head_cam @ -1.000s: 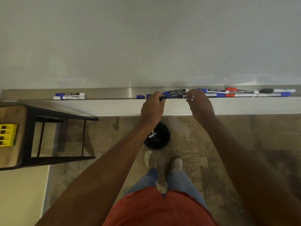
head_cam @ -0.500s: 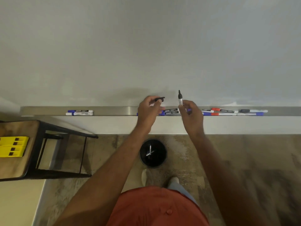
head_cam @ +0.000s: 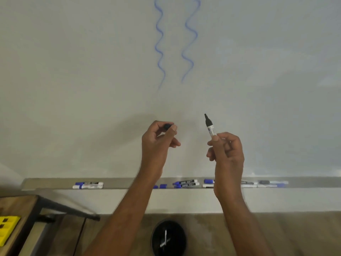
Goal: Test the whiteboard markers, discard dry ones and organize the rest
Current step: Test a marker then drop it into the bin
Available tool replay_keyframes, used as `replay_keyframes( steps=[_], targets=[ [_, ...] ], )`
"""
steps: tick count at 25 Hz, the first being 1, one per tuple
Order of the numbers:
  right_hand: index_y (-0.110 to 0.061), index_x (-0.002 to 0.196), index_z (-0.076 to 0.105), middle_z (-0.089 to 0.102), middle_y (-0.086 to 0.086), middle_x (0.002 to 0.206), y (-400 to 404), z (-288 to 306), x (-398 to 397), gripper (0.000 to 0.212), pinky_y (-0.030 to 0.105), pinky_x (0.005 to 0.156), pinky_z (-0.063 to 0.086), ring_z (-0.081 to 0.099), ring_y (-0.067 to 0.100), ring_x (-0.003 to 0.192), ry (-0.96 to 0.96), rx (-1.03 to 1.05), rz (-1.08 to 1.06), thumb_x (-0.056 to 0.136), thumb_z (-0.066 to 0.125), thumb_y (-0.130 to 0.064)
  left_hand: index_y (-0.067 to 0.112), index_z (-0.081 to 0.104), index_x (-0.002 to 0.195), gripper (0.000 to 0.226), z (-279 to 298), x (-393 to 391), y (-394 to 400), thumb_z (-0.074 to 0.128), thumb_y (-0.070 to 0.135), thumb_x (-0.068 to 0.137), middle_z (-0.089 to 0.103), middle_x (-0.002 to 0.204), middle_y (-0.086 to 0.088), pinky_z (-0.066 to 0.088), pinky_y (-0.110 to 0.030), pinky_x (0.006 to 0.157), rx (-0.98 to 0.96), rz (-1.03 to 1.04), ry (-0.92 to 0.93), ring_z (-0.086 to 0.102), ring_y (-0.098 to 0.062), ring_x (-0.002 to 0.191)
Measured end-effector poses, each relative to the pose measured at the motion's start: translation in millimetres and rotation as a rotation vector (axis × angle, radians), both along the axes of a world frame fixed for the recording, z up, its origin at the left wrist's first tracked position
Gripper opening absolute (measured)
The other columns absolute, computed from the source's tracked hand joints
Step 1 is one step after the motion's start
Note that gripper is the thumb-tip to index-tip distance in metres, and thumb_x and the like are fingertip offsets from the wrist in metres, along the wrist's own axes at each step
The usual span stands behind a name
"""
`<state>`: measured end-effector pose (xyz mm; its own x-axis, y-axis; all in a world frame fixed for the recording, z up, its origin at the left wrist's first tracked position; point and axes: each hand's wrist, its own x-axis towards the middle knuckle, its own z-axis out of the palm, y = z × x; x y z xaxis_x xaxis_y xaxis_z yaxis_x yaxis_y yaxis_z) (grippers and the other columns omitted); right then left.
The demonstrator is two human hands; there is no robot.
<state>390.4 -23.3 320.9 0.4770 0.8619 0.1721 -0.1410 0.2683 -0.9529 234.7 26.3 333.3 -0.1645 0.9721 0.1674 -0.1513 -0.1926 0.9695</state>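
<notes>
Black uncapped marker [head_cam: 209,126]: held by the right hand [head_cam: 227,152], thumb and fingers curled around the lower barrel, tip pointing up, in front of the whiteboard [head_cam: 73,71]; whether the tip touches the board cannot be told.

Black cap [head_cam: 167,126]: pinched between thumb and fingertips of the left hand [head_cam: 158,143], remaining fingers curled; held level with the marker, well apart from it.

Whiteboard: 2 blue wavy lines [head_cam: 160,43] run down from the top edge, side by side, above the hands.

Metal tray [head_cam: 125,182] along the board's lower edge, contents:
- 2 markers [head_cam: 88,185] at the left end, lying parallel and touching, blue caps to the left.
- 2 loose blue caps [head_cam: 160,186] near the left forearm.
- 2 markers [head_cam: 186,183] with blue caps, stacked parallel, between the two forearms.
- Further markers [head_cam: 265,183] to the right of the right wrist, blue and black ends visible; blur prevents an exact count.

Floor level: round black bin [head_cam: 168,237] directly below the hands, pale marker-like pieces inside. Wooden table with black metal frame [head_cam: 24,209] at lower left, yellow item [head_cam: 7,228] on its top.
</notes>
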Motion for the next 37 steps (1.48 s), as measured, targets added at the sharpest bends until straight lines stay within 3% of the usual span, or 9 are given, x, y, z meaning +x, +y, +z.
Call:
replay_keyframes(
  steps=[4,13,19,23,26,29,31,34,37],
  targets=[
    [-0.017,0.098,0.069,0.07,0.009,0.086,6.2,39.4,0.3,0.009,0.03,0.065,0.044,0.051,0.022,0.067,0.052,0.105,0.0,0.091,0.073,-0.021,0.017,0.073,0.098,0.012,40.1,-5.7,5.7,0.064,0.01,0.098,0.065,0.075,0.009,0.051,-0.028,0.061,0.151,0.038,0.017,0.058,-0.018,0.057],
    [-0.016,0.089,0.076,0.067,0.006,0.075,27.8,117.4,-6.3,0.018,0.019,0.055,0.043,0.05,0.017,0.06,0.04,0.32,0.003,0.074,0.08,-0.022,0.02,0.059,0.102,0.013,143.7,-31.5,38.2,0.047,0.022,0.104,0.056,0.079,0.011,0.044,-0.027,0.064,0.594,0.173,0.191,0.055,-0.021,0.062],
    [-0.009,0.091,0.074,0.058,0.006,0.068,37.5,147.7,-10.1,0.022,0.018,0.055,0.042,0.049,0.018,0.059,0.053,0.421,-0.033,0.076,0.086,-0.02,0.021,0.043,0.091,0.018,178.9,-33.0,49.1,0.036,0.027,0.106,0.047,0.08,0.009,0.037,-0.02,0.059,0.663,0.162,0.183,0.042,-0.021,0.062],
    [-0.015,0.081,0.065,0.057,0.004,0.068,45.3,169.7,-13.6,0.008,0.02,0.055,0.042,0.048,0.018,0.058,0.083,0.512,-0.071,0.082,0.073,-0.017,0.012,0.041,0.084,0.034,198.3,-37.4,57.1,0.047,0.039,0.103,0.04,0.074,0.0,0.035,-0.027,0.059,0.702,0.236,0.256,0.037,-0.027,0.064],
    [-0.021,0.081,0.062,0.057,0.002,0.068,52.3,186.9,-15.5,0.011,0.022,0.055,0.041,0.047,0.022,0.058,0.011,0.59,-0.105,0.087,0.067,-0.014,0.006,0.036,0.068,0.046,212.6,-41.5,68.4,0.063,0.025,0.099,0.036,0.069,-0.006,0.032,-0.024,0.059,0.797,0.412,0.295,0.032,-0.011,0.061],
    [-0.018,0.094,0.067,0.059,0.003,0.071,58.8,201.1,-15.3,0.007,0.024,0.056,0.042,0.051,0.024,0.06,-0.172,0.636,-0.146,0.095,0.064,-0.011,0.012,0.031,0.062,0.05,222.8,-43.8,84.6,0.06,0.021,0.101,0.033,0.066,-0.003,0.029,-0.026,0.056,0.885,0.491,0.345,0.029,-0.011,0.059],
    [-0.016,0.102,0.07,0.069,-0.003,0.082,62.9,210.7,-15.0,0.008,0.024,0.06,0.046,0.063,0.023,0.068,-0.322,0.665,-0.194,0.099,0.065,-0.011,0.008,0.041,0.063,0.047,225.9,-47.8,94.1,0.052,0.024,0.105,0.042,0.067,-0.001,0.036,-0.033,0.06,0.952,0.539,0.412,0.04,-0.016,0.064],
    [-0.015,0.107,0.073,0.072,-0.006,0.096,74.2,223.4,-10.4,0.012,0.024,0.071,0.05,0.069,0.015,0.086,-0.556,0.751,-0.342,0.098,0.065,-0.014,0.01,0.072,0.098,0.023,222.3,-53.2,109.1,0.05,0.013,0.102,0.068,0.11,-0.004,0.045,-0.042,0.094,1.077,0.699,0.647,0.058,-0.026,0.106],
    [-0.015,0.114,0.074,0.07,-0.004,0.1,90.9,233.4,-4.3,0.018,0.02,0.077,0.049,0.065,0.005,0.088,-0.779,0.777,-0.536,0.099,0.066,-0.021,0.01,0.063,0.134,0.042,213.7,-55.9,125.4,0.052,-0.001,0.095,0.047,0.153,-0.014,0.027,-0.053,0.119,1.054,0.829,0.88,0.038,-0.036,0.145]
  ],
)
